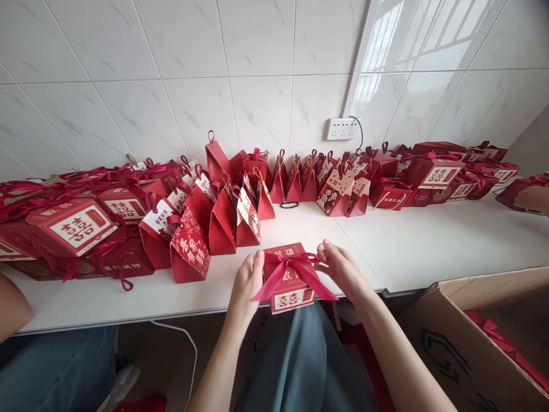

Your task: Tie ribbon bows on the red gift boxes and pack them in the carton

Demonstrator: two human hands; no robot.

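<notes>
A red gift box [293, 299] with white double-happiness lettering sits at the table's front edge, in front of my body. Its top carries a red ribbon bow [289, 262] whose two tails hang down over the sides. My left hand [249, 280] is closed at the box's left side, thumb up along the edge; its other fingers are partly hidden. At the right, my right hand [342, 269] has its fingers curled at the end of the bow's right loop, and the fingertips appear to pinch it.
Red gift boxes [77, 226] are piled at left, with triangular red boxes [223, 223] beside them and more red boxes [437, 174] at right. A black ring [289, 205] lies mid-table. A cardboard box [450, 337] stands lower right. Other people's arms [12, 309] show at both sides.
</notes>
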